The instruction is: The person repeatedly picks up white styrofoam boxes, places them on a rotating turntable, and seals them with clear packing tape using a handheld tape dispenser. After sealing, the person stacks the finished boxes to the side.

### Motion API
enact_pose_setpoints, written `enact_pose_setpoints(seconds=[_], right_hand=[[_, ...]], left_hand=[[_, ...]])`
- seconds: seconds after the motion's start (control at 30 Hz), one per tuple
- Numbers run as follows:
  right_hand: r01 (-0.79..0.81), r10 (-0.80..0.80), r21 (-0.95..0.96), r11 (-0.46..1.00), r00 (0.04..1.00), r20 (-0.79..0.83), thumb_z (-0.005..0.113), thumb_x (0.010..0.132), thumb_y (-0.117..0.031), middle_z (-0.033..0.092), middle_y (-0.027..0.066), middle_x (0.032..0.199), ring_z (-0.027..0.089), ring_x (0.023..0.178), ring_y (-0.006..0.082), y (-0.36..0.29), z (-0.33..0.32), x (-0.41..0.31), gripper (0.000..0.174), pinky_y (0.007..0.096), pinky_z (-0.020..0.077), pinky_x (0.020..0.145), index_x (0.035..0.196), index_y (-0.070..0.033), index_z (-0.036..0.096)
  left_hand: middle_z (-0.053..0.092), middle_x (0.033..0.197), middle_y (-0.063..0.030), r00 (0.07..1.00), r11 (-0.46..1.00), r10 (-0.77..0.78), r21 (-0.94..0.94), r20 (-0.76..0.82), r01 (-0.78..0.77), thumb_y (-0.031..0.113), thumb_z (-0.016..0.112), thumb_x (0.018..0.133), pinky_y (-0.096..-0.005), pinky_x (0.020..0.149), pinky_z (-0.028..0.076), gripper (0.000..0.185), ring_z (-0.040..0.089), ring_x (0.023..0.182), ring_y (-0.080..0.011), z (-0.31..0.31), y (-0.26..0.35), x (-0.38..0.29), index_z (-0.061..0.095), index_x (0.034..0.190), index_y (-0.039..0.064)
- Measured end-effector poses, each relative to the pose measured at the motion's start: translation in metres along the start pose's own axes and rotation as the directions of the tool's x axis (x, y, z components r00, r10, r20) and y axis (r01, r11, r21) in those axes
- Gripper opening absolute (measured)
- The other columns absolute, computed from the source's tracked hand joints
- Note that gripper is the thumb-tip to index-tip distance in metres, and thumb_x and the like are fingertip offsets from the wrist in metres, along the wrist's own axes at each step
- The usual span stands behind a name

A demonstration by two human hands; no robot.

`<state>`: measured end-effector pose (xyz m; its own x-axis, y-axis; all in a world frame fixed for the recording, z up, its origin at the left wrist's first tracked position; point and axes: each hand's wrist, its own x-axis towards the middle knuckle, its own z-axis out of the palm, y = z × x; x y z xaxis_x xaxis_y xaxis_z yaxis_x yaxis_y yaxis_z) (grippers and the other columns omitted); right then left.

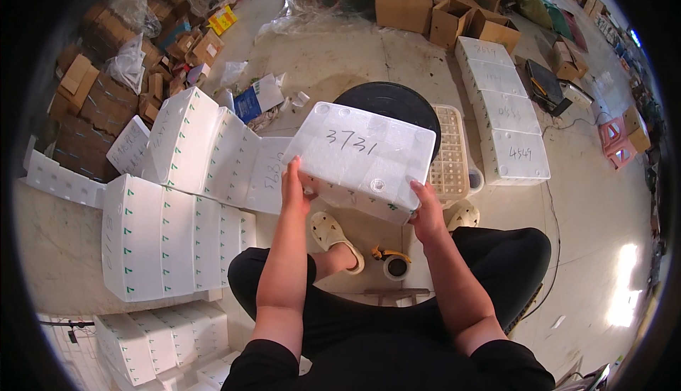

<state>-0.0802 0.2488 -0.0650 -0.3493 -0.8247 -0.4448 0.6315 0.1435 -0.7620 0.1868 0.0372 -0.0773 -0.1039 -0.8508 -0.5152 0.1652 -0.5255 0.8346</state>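
A white foam box point(367, 151) with a handwritten number on its top is held in front of me, tilted, between both hands. My left hand point(294, 186) grips its left end. On the right end, my right hand point(427, 207) has its thumb at the near corner. Behind the box is a round black tub or disc point(388, 101), partly hidden by it. A pale plastic crate with a grid point(448, 151) stands to the right of that. Between my feet lie a yellow-handled tape dispenser or similar tool point(391, 254) and a tape roll or small cup point(397, 267).
Stacked white foam boxes point(175, 237) stand at the left. A row of similar boxes point(508, 109) lies at the right, near a cable point(554, 215). Open cardboard boxes point(404, 5) and plastic sheeting are at the far side; a pink stool point(616, 141) stands far right.
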Motion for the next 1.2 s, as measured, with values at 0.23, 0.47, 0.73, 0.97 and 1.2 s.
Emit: enact_pose_setpoints(seconds=[0.23,0.47,0.73,0.97,1.2], right_hand=[[0.244,-0.25,-0.141,0.959,0.968,-0.028,0.08,0.099,-0.024,0.057,0.0148,0.15,0.062,0.13,0.0231,-0.044,0.023,-0.052,0.096,0.039,0.0518,0.107,0.171,0.0,0.022],[0.758,-0.763,0.089,0.646,0.638,0.106,0.099,0.082,-0.033,0.019,0.0269,0.179,0.028,0.165,0.0408,-0.116,0.039,-0.098,0.145,0.0529,0.0255,0.132,0.177,-0.009,-0.008],[0.708,-0.722,0.312,0.633,0.686,-0.092,0.096,0.078,-0.038,0.037,0.0188,0.164,0.042,0.151,0.0339,-0.152,0.027,-0.126,0.128,0.0502,0.039,0.124,0.169,-0.001,0.014],[0.88,-0.816,0.31,0.361,0.459,-0.353,0.067,0.099,-0.048,0.058,0.0219,0.157,0.058,0.142,0.0393,-0.222,-0.15,-0.165,0.084,0.0535,0.0495,0.118,0.163,0.0,0.042],[0.766,-0.543,0.273,0.582,0.617,-0.57,0.069,0.1,-0.037,0.054,0.0169,0.162,0.053,0.148,0.0395,-0.173,-0.392,-0.125,0.078,0.0625,0.0469,0.118,0.165,-0.004,0.04]], left_hand=[[0.044,0.163,0.0016,0.993,0.948,0.003,-0.317,0.117,0.035,0.068,0.068,0.091,-0.0731,0.104,0.047,0.081,0.043,0.147,-0.0401,0.022,0.003,-0.02,0.05,0.158,0.026],[0.044,0.171,-0.0068,0.772,0.688,0.479,-0.725,0.417,-0.035,0.061,0.053,0.101,-0.068,0.127,0.029,0.078,0.036,0.16,-0.033,0.155,0.063,-0.128,0.046,0.168,0.021],[0.045,0.169,-0.0149,0.561,0.595,0.779,-0.611,0.28,-0.522,0.067,0.05,0.104,-0.0538,0.129,0.035,0.089,0.042,0.156,-0.0356,0.249,0.005,-0.255,0.039,0.167,0.006],[0.031,0.172,-0.0202,0.09,0.452,0.551,-0.206,0.83,-0.868,0.084,0.059,0.097,-0.051,0.134,0.026,0.113,0.03,0.163,-0.0321,0.257,-0.05,-0.241,0.037,0.167,-0.002],[0.046,0.168,-0.0207,0.567,0.688,0.422,0.158,0.708,-0.709,0.059,0.048,0.115,-0.0583,0.127,0.038,0.071,0.048,0.155,-0.0419,0.181,0.008,-0.162,0.048,0.158,0.002]])
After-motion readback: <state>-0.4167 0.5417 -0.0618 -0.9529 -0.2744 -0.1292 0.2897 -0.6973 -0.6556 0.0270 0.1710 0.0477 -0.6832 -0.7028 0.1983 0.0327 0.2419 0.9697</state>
